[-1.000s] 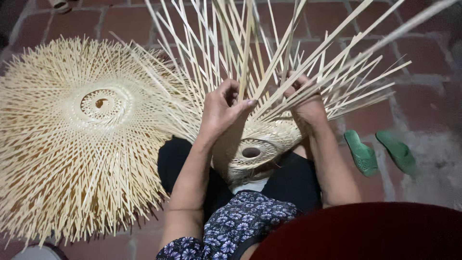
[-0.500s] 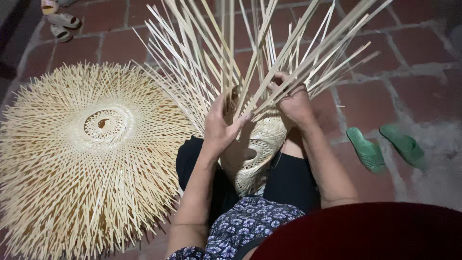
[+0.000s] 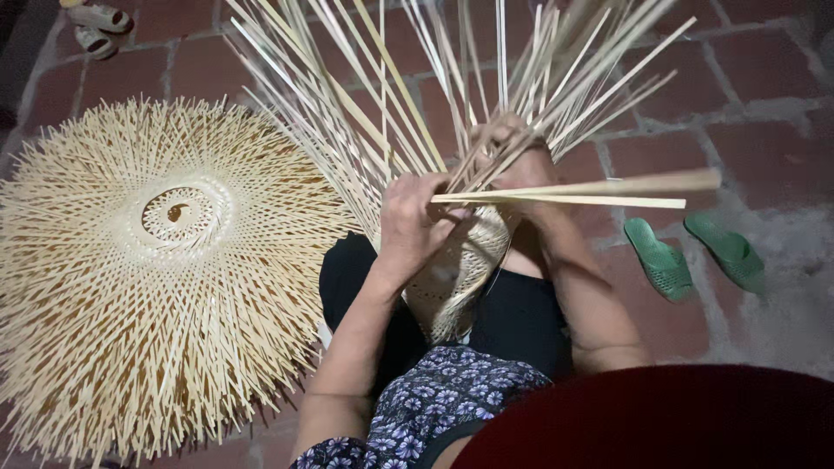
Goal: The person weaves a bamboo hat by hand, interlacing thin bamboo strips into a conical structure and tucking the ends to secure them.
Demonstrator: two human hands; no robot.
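A half-woven bamboo piece (image 3: 465, 274) stands tilted on edge in my lap, its long pale strips (image 3: 382, 95) fanning upward. My left hand (image 3: 415, 221) grips the weave's upper part and pinches a couple of flat strips (image 3: 591, 193) bent out level to the right. Behind the strips, my right hand (image 3: 512, 156) is closed on a bunch of them; part of its fingers is hidden.
A large round woven bamboo disc (image 3: 165, 278) with spiky edges lies on the brick floor (image 3: 747, 95) at left. A pair of green slippers (image 3: 695, 256) sits at right. Pale sandals (image 3: 97, 26) lie at the top left. A dark red rounded object (image 3: 660, 421) fills the bottom right.
The woven piece has been turned more upright on its edge. A couple of strips are now bent sideways to the right. Both hands have shifted slightly upward on the weave.
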